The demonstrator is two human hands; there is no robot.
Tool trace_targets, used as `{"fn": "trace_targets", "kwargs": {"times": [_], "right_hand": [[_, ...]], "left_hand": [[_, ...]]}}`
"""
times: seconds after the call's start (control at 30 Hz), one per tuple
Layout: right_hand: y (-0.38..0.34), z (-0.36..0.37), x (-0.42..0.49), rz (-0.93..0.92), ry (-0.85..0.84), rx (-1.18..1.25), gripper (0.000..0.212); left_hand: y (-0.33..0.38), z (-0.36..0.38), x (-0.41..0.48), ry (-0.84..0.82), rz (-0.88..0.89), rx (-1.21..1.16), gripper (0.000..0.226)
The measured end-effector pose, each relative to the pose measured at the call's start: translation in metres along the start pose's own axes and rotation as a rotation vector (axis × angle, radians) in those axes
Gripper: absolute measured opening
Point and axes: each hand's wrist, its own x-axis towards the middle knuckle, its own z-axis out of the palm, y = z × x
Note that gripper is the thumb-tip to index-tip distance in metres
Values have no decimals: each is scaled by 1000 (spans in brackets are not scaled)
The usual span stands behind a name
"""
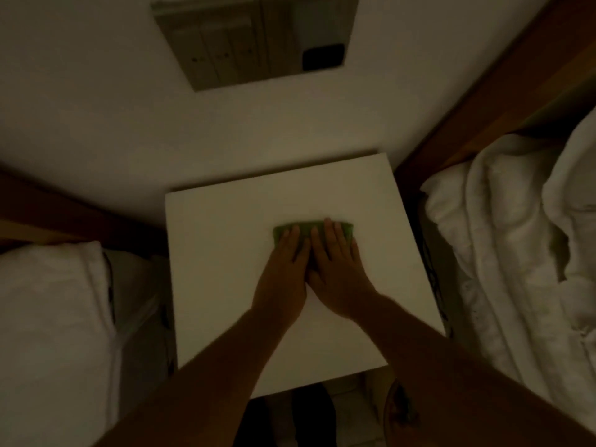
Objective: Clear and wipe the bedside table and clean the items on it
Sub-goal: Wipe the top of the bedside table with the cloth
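The white bedside table (pixel 225 285) stands between two beds, its top bare apart from a green cloth (pixel 306 228). Both hands lie flat on that cloth, side by side near the table's middle. My left hand (pixel 283 275) covers the cloth's left part with fingers spread. My right hand (pixel 338 269) presses on its right part, fingers stretched forward. Only the cloth's far edge and corners show past my fingertips. The room is dim.
A bed with white bedding (pixel 54 317) is at the left, another with a rumpled white duvet (pixel 516 253) at the right. Wooden headboards (pixel 503 98) meet the white wall. A mirror (pixel 254 40) hangs on the wall above. Dark cables (pixel 433 279) run down the table's right side.
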Motion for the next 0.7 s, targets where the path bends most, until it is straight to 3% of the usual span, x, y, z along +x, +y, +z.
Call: {"fn": "trace_targets", "kwargs": {"times": [0.2,0.33,0.4,0.57,0.7], "right_hand": [[-29,36,-103,26,-107,-35,78],[-51,52,-152,52,-228,-41,81],[-61,55,-167,58,-234,-46,82],[-70,59,-167,42,-292,-29,78],[-76,58,-125,-7,-284,-38,76]], "left_hand": [[25,8,-111,-54,-26,-36,70],[32,9,-167,-92,-59,30,61],[33,15,-185,-157,-84,62,73],[21,12,-196,-177,-55,51,77],[1,-2,-174,-91,-105,-71,79]]}}
